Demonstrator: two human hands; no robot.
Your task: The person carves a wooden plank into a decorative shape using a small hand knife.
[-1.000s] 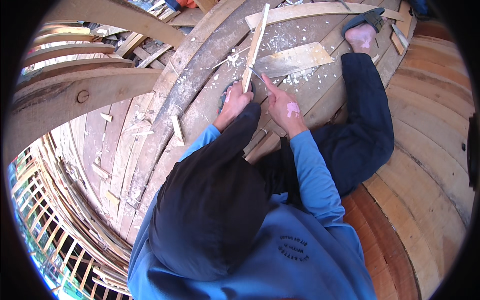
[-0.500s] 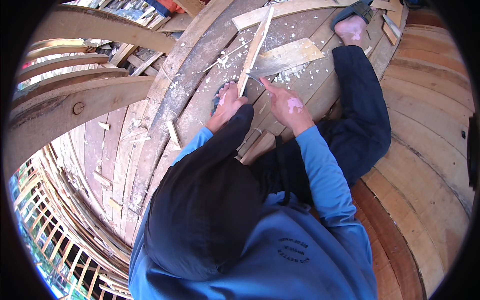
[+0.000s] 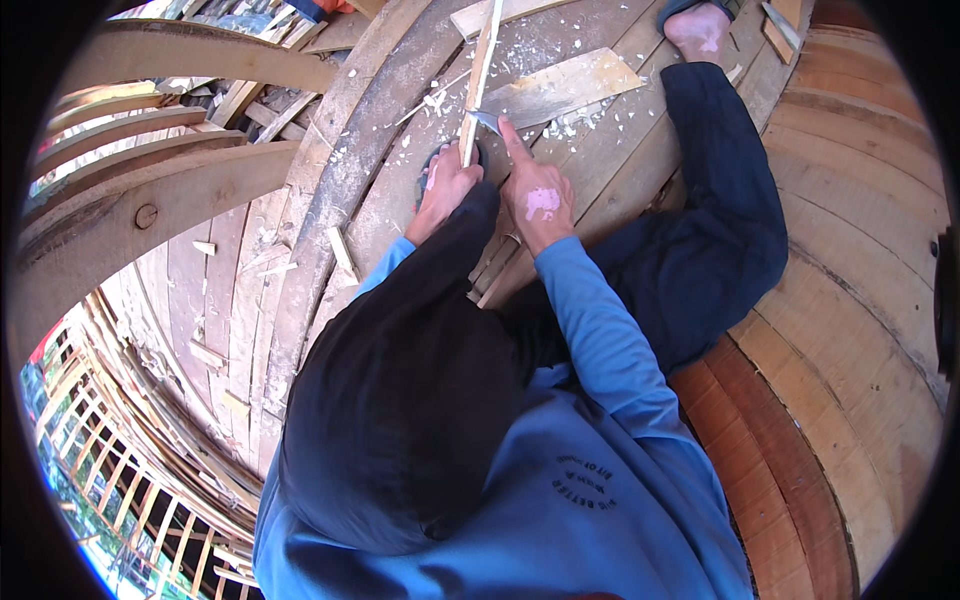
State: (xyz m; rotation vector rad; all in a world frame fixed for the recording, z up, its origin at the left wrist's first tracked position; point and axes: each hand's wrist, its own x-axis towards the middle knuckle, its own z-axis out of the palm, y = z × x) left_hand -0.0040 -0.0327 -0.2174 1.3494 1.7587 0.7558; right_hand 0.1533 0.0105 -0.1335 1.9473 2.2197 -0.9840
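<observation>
A narrow, pale wooden strip (image 3: pixel 480 75) points away from me, its near end gripped by my left hand (image 3: pixel 445 193), which is closed around it beside a sandalled foot. My right hand (image 3: pixel 540 200) is closed on a knife, its handle hidden in the palm and the index finger stretched along the back of the blade. The knife blade (image 3: pixel 487 121) lies against the right side of the strip, just beyond my left hand. To the right of the strip, a flat wooden board (image 3: pixel 570 88) rests on the planks among pale shavings (image 3: pixel 570 128).
Curved timber ribs (image 3: pixel 180 185) rise on the left. A planked wall (image 3: pixel 850 230) curves up on the right. My bent leg (image 3: pixel 725 170) lies beyond my right arm. Small wood offcuts (image 3: pixel 342 252) are scattered over the plank floor (image 3: pixel 230 290).
My right hand and the knife have shifted left and slightly away from me. The strip now stands more upright in the picture, and the whole view has moved a little.
</observation>
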